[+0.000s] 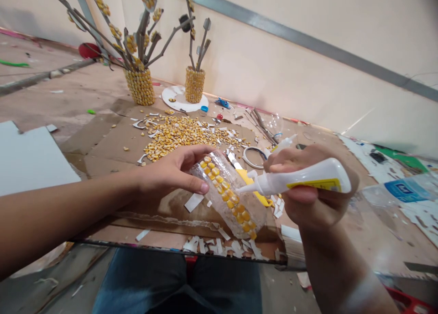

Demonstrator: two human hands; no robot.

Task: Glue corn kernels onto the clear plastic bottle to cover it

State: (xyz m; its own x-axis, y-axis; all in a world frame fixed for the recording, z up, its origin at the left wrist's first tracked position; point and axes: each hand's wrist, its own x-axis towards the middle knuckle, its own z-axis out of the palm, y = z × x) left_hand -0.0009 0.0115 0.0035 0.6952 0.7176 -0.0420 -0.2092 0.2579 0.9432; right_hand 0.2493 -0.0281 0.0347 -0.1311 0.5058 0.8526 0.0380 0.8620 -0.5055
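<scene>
My left hand (185, 168) grips a clear plastic cup or cut bottle piece (224, 213) by its upper end and holds it tilted over the table edge. Rows of yellow corn kernels (226, 193) are stuck along its side. In my right hand (294, 181) is a white glue bottle (308, 178) with a yellow label. Its nozzle points left, with the tip at or very close to the kernels; I cannot tell whether it touches. Beyond my left hand lies a heap of loose corn kernels (181, 133) on brown cardboard (99, 145).
Two kernel-covered pots (140, 86) with bare branches stand at the back, the smaller on a white disc (167, 97). A tape ring (253, 157), a yellow cutter (262, 198) and paper scraps (236, 248) lie around the cup. A plastic bottle (404, 189) is at right.
</scene>
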